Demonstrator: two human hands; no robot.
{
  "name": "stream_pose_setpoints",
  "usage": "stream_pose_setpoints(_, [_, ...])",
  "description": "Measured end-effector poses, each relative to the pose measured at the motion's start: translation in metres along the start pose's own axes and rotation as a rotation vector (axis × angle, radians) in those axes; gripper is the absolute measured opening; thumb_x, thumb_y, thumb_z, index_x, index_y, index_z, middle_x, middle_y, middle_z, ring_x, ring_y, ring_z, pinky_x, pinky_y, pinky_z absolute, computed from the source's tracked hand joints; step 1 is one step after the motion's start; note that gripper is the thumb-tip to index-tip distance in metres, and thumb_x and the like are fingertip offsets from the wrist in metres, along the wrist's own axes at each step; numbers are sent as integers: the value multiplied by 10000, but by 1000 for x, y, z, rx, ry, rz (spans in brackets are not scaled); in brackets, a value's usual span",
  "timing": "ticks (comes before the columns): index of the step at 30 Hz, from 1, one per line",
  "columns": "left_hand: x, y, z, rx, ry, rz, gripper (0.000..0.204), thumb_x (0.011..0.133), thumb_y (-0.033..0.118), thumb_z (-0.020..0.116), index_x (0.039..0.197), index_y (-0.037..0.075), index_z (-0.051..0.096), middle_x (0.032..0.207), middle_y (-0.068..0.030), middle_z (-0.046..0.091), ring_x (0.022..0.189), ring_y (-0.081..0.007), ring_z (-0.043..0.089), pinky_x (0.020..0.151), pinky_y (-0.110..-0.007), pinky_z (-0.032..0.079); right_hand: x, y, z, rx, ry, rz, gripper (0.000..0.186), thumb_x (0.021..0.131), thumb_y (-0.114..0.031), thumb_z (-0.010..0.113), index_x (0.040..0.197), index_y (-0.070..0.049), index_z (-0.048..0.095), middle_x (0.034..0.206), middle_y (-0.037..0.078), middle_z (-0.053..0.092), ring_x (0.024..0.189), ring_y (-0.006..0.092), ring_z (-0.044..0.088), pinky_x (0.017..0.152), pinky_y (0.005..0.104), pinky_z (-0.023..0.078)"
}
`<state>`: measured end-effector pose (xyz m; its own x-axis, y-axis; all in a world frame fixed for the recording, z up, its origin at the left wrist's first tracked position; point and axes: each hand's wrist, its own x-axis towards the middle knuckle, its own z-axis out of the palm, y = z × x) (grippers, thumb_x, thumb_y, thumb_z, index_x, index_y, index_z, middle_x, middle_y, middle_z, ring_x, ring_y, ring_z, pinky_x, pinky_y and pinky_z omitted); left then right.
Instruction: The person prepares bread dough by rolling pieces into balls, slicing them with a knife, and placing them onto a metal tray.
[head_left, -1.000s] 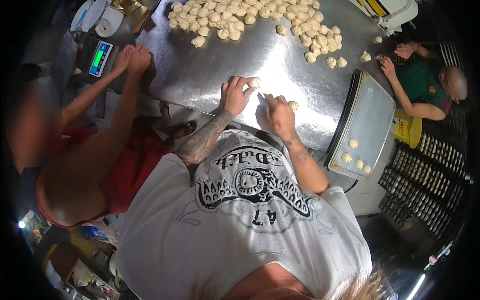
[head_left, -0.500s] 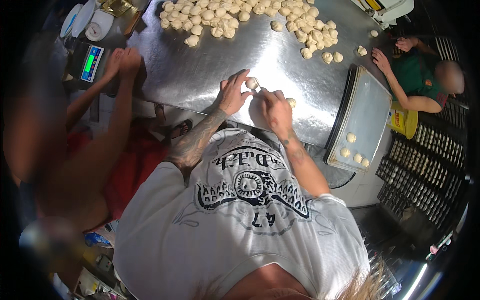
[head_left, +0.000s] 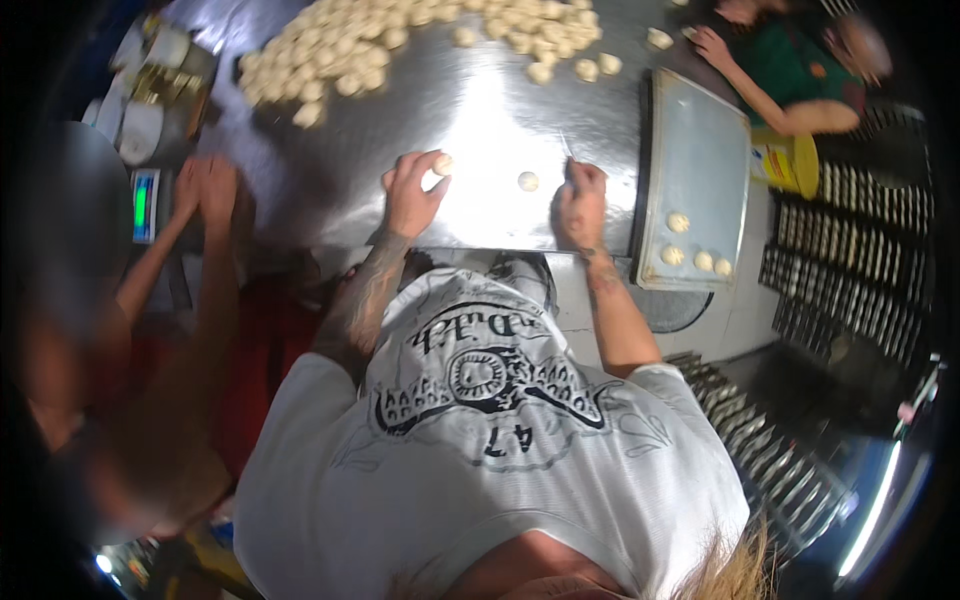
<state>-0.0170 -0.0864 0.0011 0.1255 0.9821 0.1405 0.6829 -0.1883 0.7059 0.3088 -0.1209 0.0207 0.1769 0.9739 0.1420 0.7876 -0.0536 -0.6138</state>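
Left hand (head_left: pixel 410 194): thumb and fingertips pinched on one dough ball (head_left: pixel 443 164). Right hand (head_left: pixel 583 207): closed around one thin tool (head_left: pixel 569 156). Between the hands, one second ball (head_left: pixel 528 181) on the table (head_left: pixel 330 165). To the right, one tray (head_left: pixel 700 130) bearing four balls (head_left: pixel 678 222) at its near end. Far side: one pile (head_left: pixel 360 48), too crowded to count; two loose balls (head_left: pixel 587 69) just right of it. Left: one scale (head_left: pixel 145 205), near a co-worker's two hands (head_left: pixel 217 190).
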Motion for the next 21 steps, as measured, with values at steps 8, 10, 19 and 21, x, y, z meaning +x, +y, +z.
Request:
stream_pose_setpoints(8, [-8,54,37,-272,17,-19,416,954,149,829,1316,34,661,1250,-135,641,1159,-290,630,1021,-405,510,-8,-6,31,205,-278,-244,439,889,-188,764,1298,-46,693,1228,184,658,1268,386,575,1062,489,499])
stream_pose_setpoints(10, [-10,94,58,-336,8,-71,406,964,143,822,1311,13,655,1287,-133,599,1181,-269,608,1027,-391,504,-12,-4,-7,364,-258,-197,392,911,-194,747,1260,-31,680,1157,175,654,1158,376,630,1010,467,518])
stream_pose_setpoints(19, [32,354,189,-289,-270,404,392,855,274,873,1174,86,744,1084,-105,723,1060,-288,686,1016,-442,436,-55,152,-271,80,313,220,404,900,-254,799,1231,-39,713,1163,176,722,1085,384,694,960,473,560])
stream_pose_setpoints(21, [38,396,221,-251,-298,491,403,875,334,843,1187,99,746,1086,-86,723,1042,-258,684,1012,-436,410,-46,174,-290,45,391,264,410,898,-262,816,1237,-52,721,1161,170,727,1074,381,697,949,476,563])
